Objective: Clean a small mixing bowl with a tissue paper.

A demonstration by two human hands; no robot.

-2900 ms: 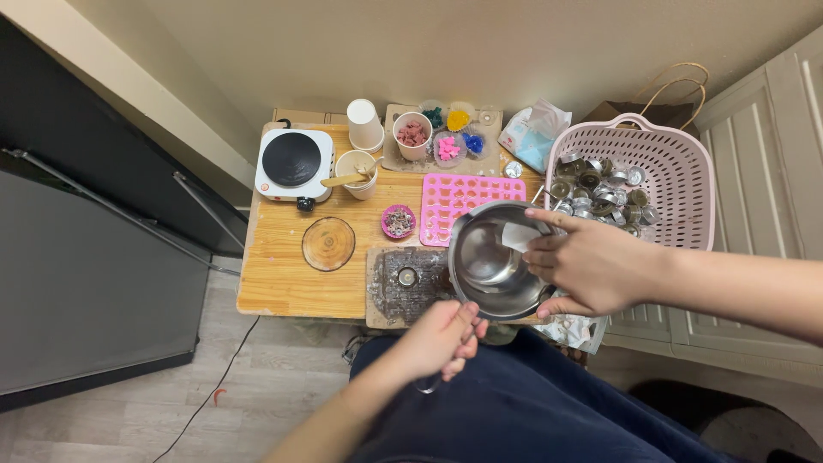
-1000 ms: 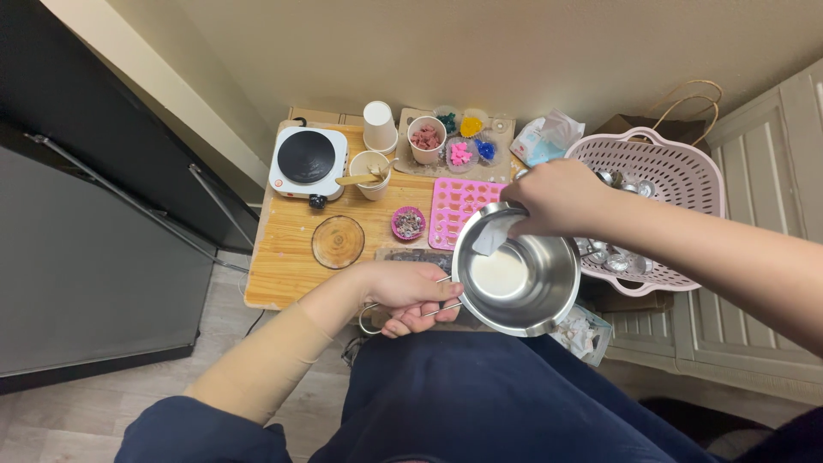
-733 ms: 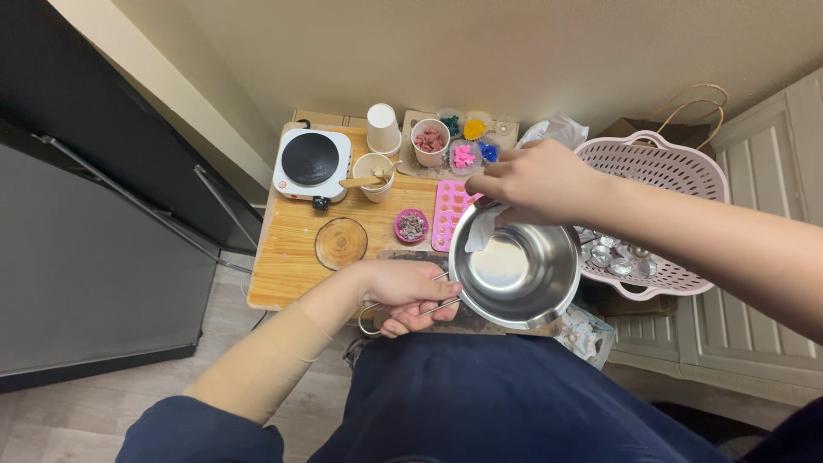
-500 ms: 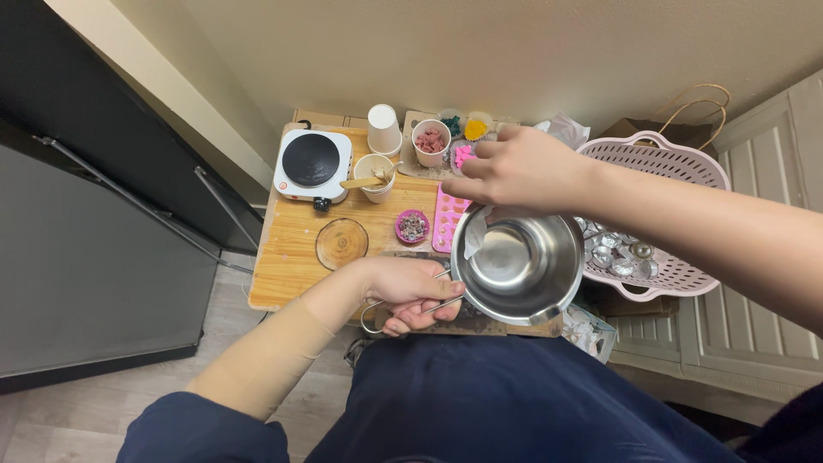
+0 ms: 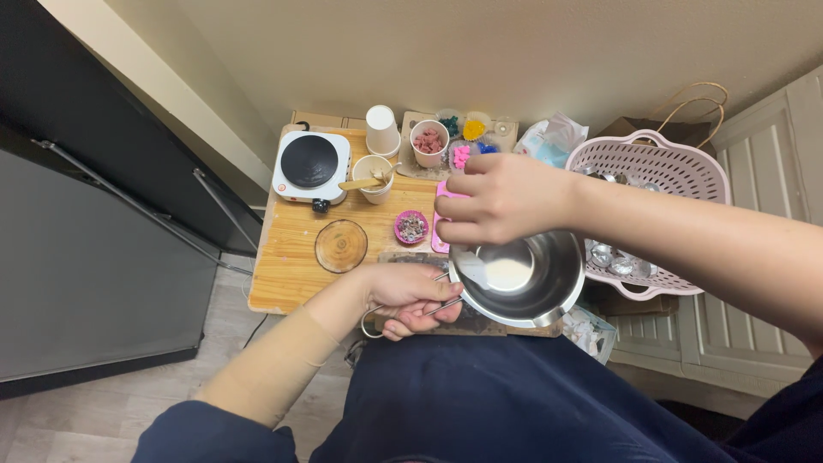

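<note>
Two hands at work: the left hand (image 5: 411, 296) is clenched around the wire handle of a steel bowl (image 5: 523, 279), holding it over the near edge of the wooden tabletop (image 5: 291, 249); the right hand (image 5: 501, 201) is closed on a pale spatula (image 5: 471, 266) whose blade dips into the bowl.
Bowl contents: a small pool of white, melted-looking material sits at the bottom, the spatula tip touching its near side.
Progress: the material appears melted already and seems to be getting stirred or scraped; the pink silicone mould (image 5: 441, 231), mostly hidden behind the right hand, shows no white filling in the part visible, so pouring looks not yet done.
Around the bowl: a small electric hotplate (image 5: 310, 163) at the far left corner, a paper cup with wooden stick (image 5: 373, 178) just beside it, a glass lid (image 5: 340, 246), a small pink dish (image 5: 411, 227), and a pink laundry-style basket (image 5: 660, 171) off to the right.
Change since half a second ago: the right hand has slid leftward and lower over the bowl's rim, the spatula now deeper inside; the left hand keeps its grip in the same place.
</note>
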